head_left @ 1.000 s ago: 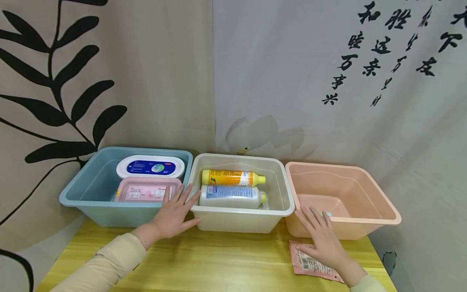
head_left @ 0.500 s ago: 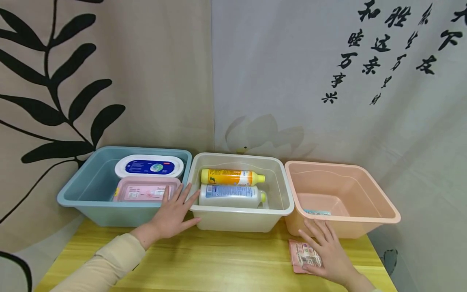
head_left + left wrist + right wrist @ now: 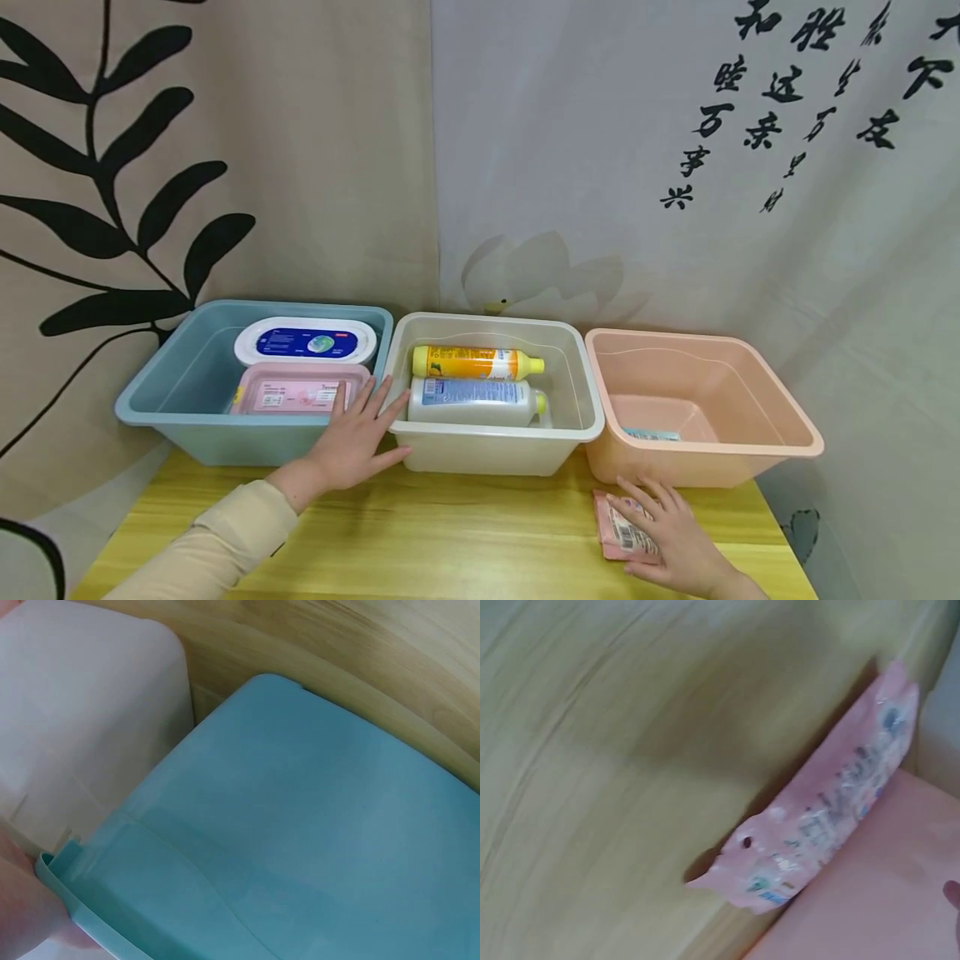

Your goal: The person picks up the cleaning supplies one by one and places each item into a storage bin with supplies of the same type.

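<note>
My left hand (image 3: 352, 437) lies with spread fingers across the adjoining rims of the blue bin (image 3: 202, 421) and the white bin (image 3: 487, 458). In the left wrist view, part of that hand (image 3: 26, 907) shows at the blue bin's edge (image 3: 97, 922). Fingers extended, my right hand (image 3: 678, 537) is over a pink packet (image 3: 618, 533) on the table, covering its right part in the head view. The right wrist view shows the whole packet (image 3: 817, 825), printed and with a small hole near one end, beside the pink bin (image 3: 885, 877).
In the blue bin are a white-and-blue tub (image 3: 307, 342) and a pink box (image 3: 288, 390). A yellow bottle (image 3: 465, 363) and a white bottle (image 3: 468, 404) lie in the white bin. The peach bin (image 3: 705, 358) holds something light blue (image 3: 652, 435). A cloth curtain (image 3: 337, 150) hangs behind.
My right hand has come back from the peach bin's front rim, down over the pink packet, uncovering the light blue thing inside the bin. The left hand has stayed in place.
</note>
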Available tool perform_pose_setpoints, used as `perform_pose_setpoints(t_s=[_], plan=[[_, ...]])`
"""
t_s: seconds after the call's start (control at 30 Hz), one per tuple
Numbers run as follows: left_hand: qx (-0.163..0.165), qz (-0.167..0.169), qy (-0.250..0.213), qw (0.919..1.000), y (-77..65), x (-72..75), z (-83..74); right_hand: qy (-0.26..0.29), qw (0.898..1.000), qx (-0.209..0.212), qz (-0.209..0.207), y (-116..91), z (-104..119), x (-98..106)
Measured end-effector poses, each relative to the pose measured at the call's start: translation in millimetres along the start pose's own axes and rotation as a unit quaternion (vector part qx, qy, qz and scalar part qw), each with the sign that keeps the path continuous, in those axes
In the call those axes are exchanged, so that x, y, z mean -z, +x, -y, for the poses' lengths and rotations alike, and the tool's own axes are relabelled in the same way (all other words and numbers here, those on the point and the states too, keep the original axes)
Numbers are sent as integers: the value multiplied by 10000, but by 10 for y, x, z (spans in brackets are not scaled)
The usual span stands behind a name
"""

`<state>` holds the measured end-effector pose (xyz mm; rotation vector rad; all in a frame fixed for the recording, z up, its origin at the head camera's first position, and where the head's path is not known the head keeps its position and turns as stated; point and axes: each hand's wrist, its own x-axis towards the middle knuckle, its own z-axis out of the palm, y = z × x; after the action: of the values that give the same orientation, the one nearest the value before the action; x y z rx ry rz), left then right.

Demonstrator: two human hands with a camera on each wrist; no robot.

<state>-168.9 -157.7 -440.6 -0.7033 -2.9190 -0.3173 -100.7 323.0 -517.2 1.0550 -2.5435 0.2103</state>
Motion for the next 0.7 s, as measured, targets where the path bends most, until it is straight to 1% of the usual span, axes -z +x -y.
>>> perform_pose_setpoints(t_s=[0.17, 0.37, 0.57, 0.7], plan=[[-21, -37, 54, 10000, 3, -4, 6, 35, 9995, -153, 273, -95, -68, -81], [-22, -3, 45, 10000, 3, 3, 8, -1, 9992, -135, 371, -184, -151, -168], [-12, 16, 12, 10000, 2, 12, 3, 201, 9972, -328, 637, -249, -189, -227], [-17, 17, 12, 10000, 2, 13, 2, 128, 9972, -316, 671, -279, -216, -255]])
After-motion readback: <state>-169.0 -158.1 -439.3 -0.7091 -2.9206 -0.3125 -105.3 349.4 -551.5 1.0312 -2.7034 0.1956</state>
